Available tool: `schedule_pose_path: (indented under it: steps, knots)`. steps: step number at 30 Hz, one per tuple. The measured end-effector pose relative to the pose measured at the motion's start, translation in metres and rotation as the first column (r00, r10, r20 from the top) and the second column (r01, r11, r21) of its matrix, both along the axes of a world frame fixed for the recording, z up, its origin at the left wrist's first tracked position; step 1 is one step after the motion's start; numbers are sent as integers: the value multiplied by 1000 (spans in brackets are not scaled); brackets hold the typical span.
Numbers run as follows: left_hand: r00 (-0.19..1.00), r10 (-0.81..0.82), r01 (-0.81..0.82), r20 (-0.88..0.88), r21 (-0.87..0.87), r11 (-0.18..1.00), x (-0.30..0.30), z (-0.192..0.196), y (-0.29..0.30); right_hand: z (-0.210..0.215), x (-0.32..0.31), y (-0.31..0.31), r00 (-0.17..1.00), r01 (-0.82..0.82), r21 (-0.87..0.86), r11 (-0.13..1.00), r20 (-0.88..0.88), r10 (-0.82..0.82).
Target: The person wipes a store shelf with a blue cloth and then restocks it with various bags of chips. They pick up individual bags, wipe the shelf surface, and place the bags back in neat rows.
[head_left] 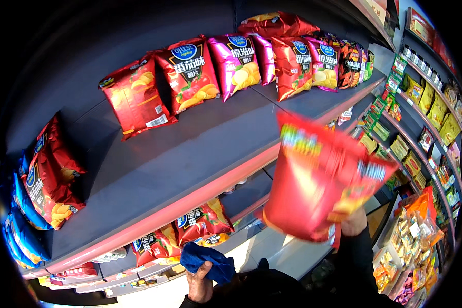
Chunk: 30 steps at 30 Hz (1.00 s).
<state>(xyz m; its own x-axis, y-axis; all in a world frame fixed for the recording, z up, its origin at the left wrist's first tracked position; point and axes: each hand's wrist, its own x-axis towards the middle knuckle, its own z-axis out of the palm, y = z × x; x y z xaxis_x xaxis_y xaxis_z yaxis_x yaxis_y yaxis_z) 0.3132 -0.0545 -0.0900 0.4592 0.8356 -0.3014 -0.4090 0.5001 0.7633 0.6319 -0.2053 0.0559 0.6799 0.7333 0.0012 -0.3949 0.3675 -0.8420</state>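
Note:
My right hand (355, 223) grips a red bag of potato chips (308, 190), raised in front of the shelf edge and smeared by motion. Part of a second red packet seems to overlap it on the right, though I cannot tell for sure. Low in the middle, my left hand (199, 284) is closed on a dark blue cloth (209, 263). Along the back of the dark grey shelf (190, 149) stands a row of chip bags, among them a red bag with its back outward (137, 97), a red tomato bag (186, 73) and a pink bag (236, 66).
At the shelf's left end lean red chip bags (54, 177) beside blue ones (25, 233). More red bags (203, 223) lie on the shelf below. A red bag (277, 23) rests behind the row. Racks of packaged snacks (426, 102) and a bin of wrapped goods (410, 241) are on the right.

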Motion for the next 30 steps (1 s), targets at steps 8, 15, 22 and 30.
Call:
schedule_pose_path:
  steps: [8, 15, 22, 30]
  knots:
    - [999, -32, 33, 4, -18, 999, 15, -6, -6, -50, 5, 12, 596, -45, -617, 786, 615, 517]
    - [997, 70, -70, -35, 2, 998, 19, -4, -20, -109, 22, 58, -345, 139, -319, 938, 872, 348]
    - [984, 165, -167, -67, -35, 985, 21, -6, -32, -155, 55, 102, -613, 165, -273, 948, 725, 315]
    - [981, 179, -180, -72, -13, 984, 24, -14, -43, -173, 64, 115, -545, 134, -243, 961, 792, 276]
